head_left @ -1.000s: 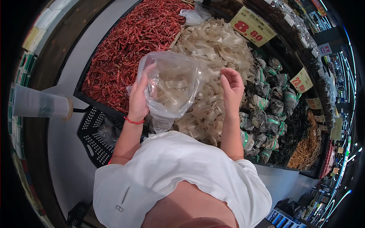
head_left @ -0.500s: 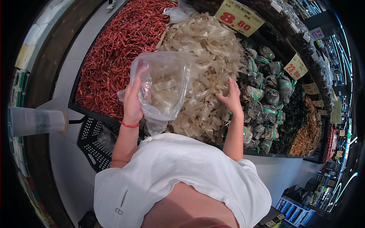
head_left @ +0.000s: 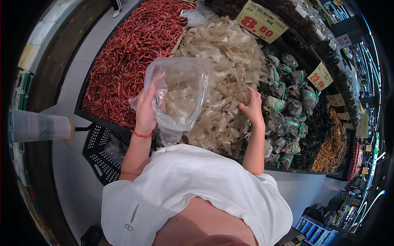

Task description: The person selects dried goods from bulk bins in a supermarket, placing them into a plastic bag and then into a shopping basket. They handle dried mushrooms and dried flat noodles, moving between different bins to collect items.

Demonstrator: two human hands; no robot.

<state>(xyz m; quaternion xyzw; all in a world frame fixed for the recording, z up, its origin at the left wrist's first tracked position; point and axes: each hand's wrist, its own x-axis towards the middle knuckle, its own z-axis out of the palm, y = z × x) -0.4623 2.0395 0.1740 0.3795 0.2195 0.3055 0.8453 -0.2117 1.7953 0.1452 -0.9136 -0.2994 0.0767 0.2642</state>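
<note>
My left hand (head_left: 145,114), with a red cord on its wrist, holds the left side of a clear plastic bag (head_left: 175,111). Pale, wide dried noodle strips show through the bag, though I cannot tell whether they lie inside or behind it. Beneath and around it spreads a large heap of these dried noodle strips (head_left: 227,49). Over the heap's right edge is my right hand (head_left: 254,110), its thumb apart from slightly bent fingers and nothing visible in it.
Dried red chilies (head_left: 123,65) are piled at the left. Dark bundles tied with green bands (head_left: 294,105) lie at the right, beyond them golden dried strips (head_left: 331,141). A black perforated basket (head_left: 100,147) is at lower left, near a clear cylindrical container (head_left: 41,125). Price signs (head_left: 261,22) stand behind.
My right hand has shifted slightly right and down, its fingers a little more bent. My left hand and the bag have barely moved. A foot shows more at the top left.
</note>
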